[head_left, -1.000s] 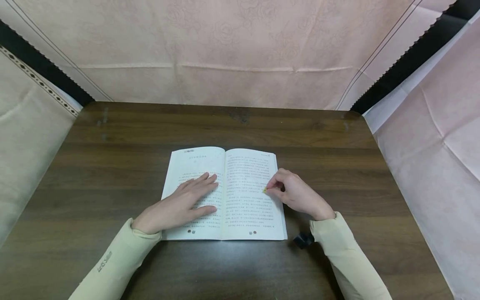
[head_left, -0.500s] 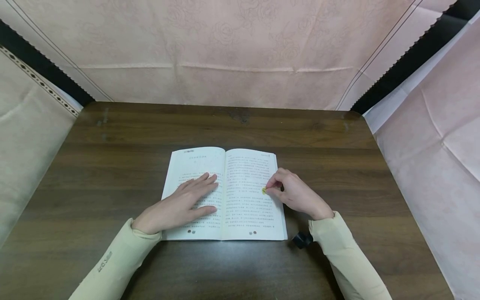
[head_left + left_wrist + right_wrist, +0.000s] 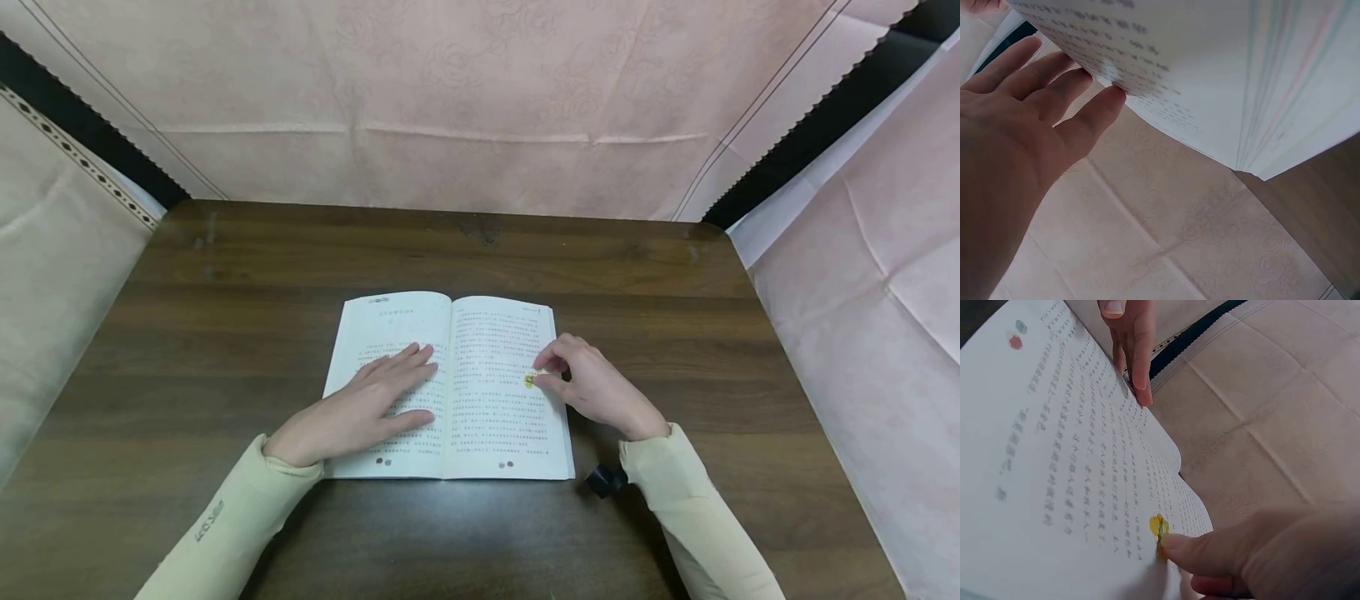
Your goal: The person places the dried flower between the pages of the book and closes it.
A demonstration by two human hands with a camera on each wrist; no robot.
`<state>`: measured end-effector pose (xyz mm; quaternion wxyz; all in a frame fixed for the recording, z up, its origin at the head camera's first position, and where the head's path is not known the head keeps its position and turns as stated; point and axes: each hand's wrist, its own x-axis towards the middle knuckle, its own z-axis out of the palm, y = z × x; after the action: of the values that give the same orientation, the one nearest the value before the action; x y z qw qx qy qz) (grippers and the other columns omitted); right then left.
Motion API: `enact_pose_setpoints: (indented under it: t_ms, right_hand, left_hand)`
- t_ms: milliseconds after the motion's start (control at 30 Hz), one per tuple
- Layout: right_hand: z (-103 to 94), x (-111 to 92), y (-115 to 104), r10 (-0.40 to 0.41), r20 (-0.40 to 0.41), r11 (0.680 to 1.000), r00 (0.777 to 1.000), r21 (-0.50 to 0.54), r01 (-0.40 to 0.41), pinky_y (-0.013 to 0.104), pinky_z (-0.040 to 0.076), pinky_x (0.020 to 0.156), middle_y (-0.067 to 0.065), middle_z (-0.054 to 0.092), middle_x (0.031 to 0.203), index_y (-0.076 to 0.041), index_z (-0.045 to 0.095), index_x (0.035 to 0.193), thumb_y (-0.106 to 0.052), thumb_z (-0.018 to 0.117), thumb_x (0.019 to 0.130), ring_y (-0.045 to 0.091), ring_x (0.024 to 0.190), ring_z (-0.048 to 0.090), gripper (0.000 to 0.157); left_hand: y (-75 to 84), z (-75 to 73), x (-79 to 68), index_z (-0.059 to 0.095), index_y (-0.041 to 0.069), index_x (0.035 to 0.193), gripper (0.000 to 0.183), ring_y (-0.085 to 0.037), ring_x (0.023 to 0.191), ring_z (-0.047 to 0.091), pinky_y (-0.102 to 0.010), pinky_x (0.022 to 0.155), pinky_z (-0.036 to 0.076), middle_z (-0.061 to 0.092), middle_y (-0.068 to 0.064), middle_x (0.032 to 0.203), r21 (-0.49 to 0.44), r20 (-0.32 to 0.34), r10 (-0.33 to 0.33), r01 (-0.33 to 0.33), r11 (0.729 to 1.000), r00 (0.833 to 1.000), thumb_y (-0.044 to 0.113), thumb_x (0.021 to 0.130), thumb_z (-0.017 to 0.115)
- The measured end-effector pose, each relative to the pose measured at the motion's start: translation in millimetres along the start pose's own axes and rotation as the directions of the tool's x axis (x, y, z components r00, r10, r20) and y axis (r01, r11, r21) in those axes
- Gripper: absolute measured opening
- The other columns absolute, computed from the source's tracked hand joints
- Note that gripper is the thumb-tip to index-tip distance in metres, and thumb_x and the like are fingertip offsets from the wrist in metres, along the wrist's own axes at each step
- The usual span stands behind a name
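Note:
An open book [image 3: 498, 450] with printed pages lies on the wooden table. My left hand [image 3: 360, 417] rests on its left page with fingers spread and straight. At the right page, my right hand [image 3: 596, 387] has its thumb and index finger at a small yellow flower-like piece [image 3: 528, 381]. In the right wrist view, the thumb lies on the lower part of this yellow piece [image 3: 1159, 525] against the page. The other fingers are mostly hidden there. The left wrist view shows the left fingers touching the page [image 3: 1197, 81].
The dark wooden table [image 3: 262, 267] surrounds the book. Pale pink patterned cloth [image 3: 450, 100] hangs behind the table and at both sides. A small black object [image 3: 606, 481] sits by the right sleeve.
More of the yellow piece shows beyond the right fingertips than a second ago, and the index finger and thumb stand slightly farther apart. The left hand stays on the page.

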<state>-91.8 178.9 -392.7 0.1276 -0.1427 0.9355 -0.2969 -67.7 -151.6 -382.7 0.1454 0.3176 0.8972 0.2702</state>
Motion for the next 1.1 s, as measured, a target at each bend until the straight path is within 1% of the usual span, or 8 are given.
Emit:
enact_pose_setpoints:
  t_ms: [167,267,400,533,633,733,800,1100]
  right_hand:
    - [-2.5,-3,2,-0.034,-0.039,0.997,0.999,-0.076,0.031,0.047,0.039,0.097,0.006,0.054,0.124,-0.009,0.065,0.122,-0.021,0.069,0.092,0.026,0.116,0.047,0.033]
    - [-3.4,-3,3,-0.058,-0.036,0.989,0.998,-0.137,0.053,0.056,0.03,0.105,0.009,0.048,0.138,-0.007,0.06,0.132,-0.021,0.064,0.095,0.028,0.128,0.041,0.04]
    - [-3.1,-4,4,-0.059,-0.026,0.982,0.998,-0.182,0.054,0.061,0.026,0.107,0.011,0.041,0.148,-0.007,0.058,0.135,-0.021,0.062,0.097,0.03,0.136,0.036,0.041]
    - [-1.4,-6,5,-0.045,-0.008,0.978,0.999,-0.205,0.043,0.06,0.026,0.108,0.012,0.038,0.151,-0.008,0.058,0.135,-0.021,0.061,0.097,0.031,0.138,0.035,0.041]
    - [-0.2,-7,6,-0.037,0.004,0.978,0.999,-0.208,0.037,0.059,0.028,0.107,0.013,0.039,0.15,-0.008,0.058,0.136,-0.022,0.061,0.097,0.031,0.137,0.037,0.041]
    - [0.6,-7,6,-0.025,0.006,0.979,1.0,-0.204,0.025,0.057,0.029,0.107,0.013,0.039,0.15,-0.008,0.058,0.135,-0.022,0.061,0.097,0.03,0.137,0.037,0.041]
    - [0.5,-7,7,-0.014,0.004,0.979,1.0,-0.202,0.015,0.056,0.029,0.107,0.012,0.039,0.15,-0.008,0.059,0.134,-0.022,0.062,0.096,0.03,0.138,0.037,0.04]
    - [3.3,-5,5,0.0,-0.005,0.982,1.0,-0.191,-0.001,0.058,0.027,0.108,0.012,0.039,0.15,-0.008,0.06,0.133,-0.023,0.063,0.096,0.031,0.138,0.036,0.04]
  left_hand:
    - [-2.3,-1.5,-2.1,0.04,0.006,0.148,0.068,-0.027,0.147,0.016,-0.052,0.114,0.019,0.023,-0.011,0.159,0.009,-0.036,0.033,-0.032,0.999,0.999,0.045,0.096,0.058]
    - [-2.4,-4.6,-4.8,0.038,0.007,0.149,0.071,-0.026,0.147,0.014,-0.052,0.115,0.018,0.021,-0.009,0.16,0.005,-0.027,-0.016,0.016,1.0,1.0,0.048,0.095,0.057]
    - [-3.5,-11.4,-8.2,0.033,0.008,0.152,0.075,-0.025,0.148,0.011,-0.051,0.116,0.016,0.017,-0.006,0.161,-0.004,-0.013,-0.125,0.125,0.992,0.992,0.051,0.094,0.057]
    - [-8.7,-18.4,-11.3,0.029,0.004,0.152,0.081,-0.033,0.148,0.01,-0.058,0.114,0.016,0.013,-0.014,0.161,0.0,-0.004,-0.252,0.252,0.968,0.968,0.053,0.094,0.056]
    - [-14.5,-21.8,-13.8,0.028,-0.002,0.151,0.083,-0.041,0.145,0.013,-0.064,0.11,0.016,0.018,-0.022,0.158,0.016,-0.025,-0.36,0.361,0.932,0.932,0.055,0.095,0.052]
    - [-19.3,-22.6,-15.6,0.03,-0.008,0.148,0.083,-0.046,0.141,0.021,-0.067,0.108,0.019,0.027,-0.028,0.152,0.024,-0.059,-0.436,0.437,0.899,0.898,0.055,0.096,0.048]
    - [-21.7,-21.8,-16.1,0.031,-0.011,0.146,0.083,-0.048,0.138,0.026,-0.066,0.107,0.022,0.032,-0.03,0.149,0.019,-0.074,-0.449,0.452,0.892,0.89,0.055,0.097,0.047]
    - [-25.7,-19.5,-13.2,0.03,-0.01,0.147,0.086,-0.048,0.136,0.031,-0.065,0.105,0.028,0.033,-0.03,0.149,-0.038,-0.087,-0.461,0.459,0.887,0.883,0.056,0.095,0.05]
